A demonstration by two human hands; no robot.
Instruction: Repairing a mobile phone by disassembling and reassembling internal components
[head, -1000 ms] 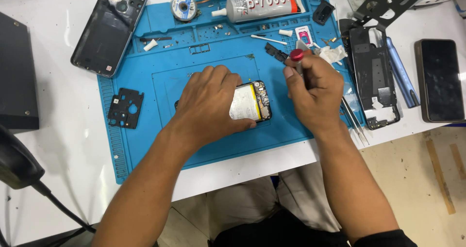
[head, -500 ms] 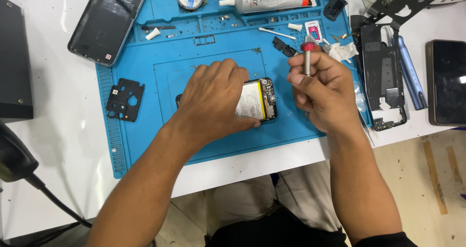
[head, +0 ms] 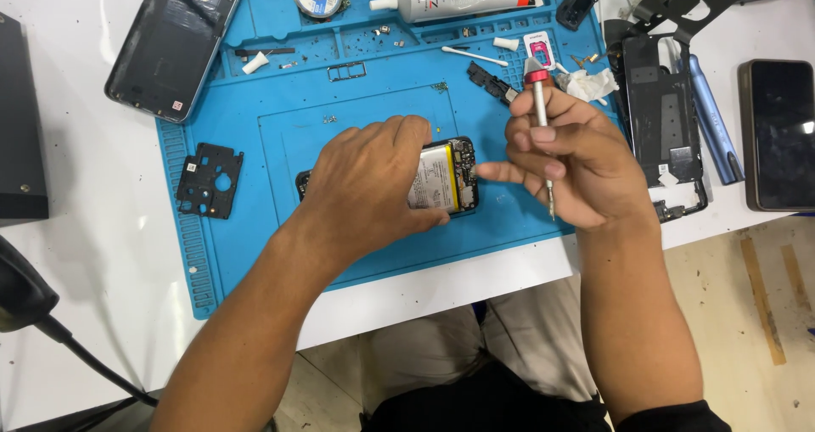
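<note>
Worktop (head: 102, 254) in white carries a blue mat (head: 255, 228), and the scene reads from its left edge. A black bracket plate (head: 208, 180) lies flat on the mat's left side, well apart from both hands; a dark phone back cover (head: 174, 42) lies tilted above it, half on the mat.

Near the mat's middle, the left hand (head: 369, 182) lies palm down on the opened phone (head: 446, 177), fingers spread over its left part and thumb against its near edge, pressing it flat. Only the phone's right end shows: a pale battery and a strip of circuit board. Its long axis runs left to right across the mat.

Just right of that exposed end, the right hand (head: 577, 165) hovers above the mat. Its grip is closed around 1 thin screwdriver (head: 541, 126), red cap up, tip pointing down and slightly right, clear of the phone. The index finger points left toward the circuit board, near it but not touching. So the phone's open end lies directly left of the tool, and the right hand is nearer to it.

Farther right, a black phone frame (head: 662, 118) and a dark phone (head: 777, 135) rest on the worktop.
</note>
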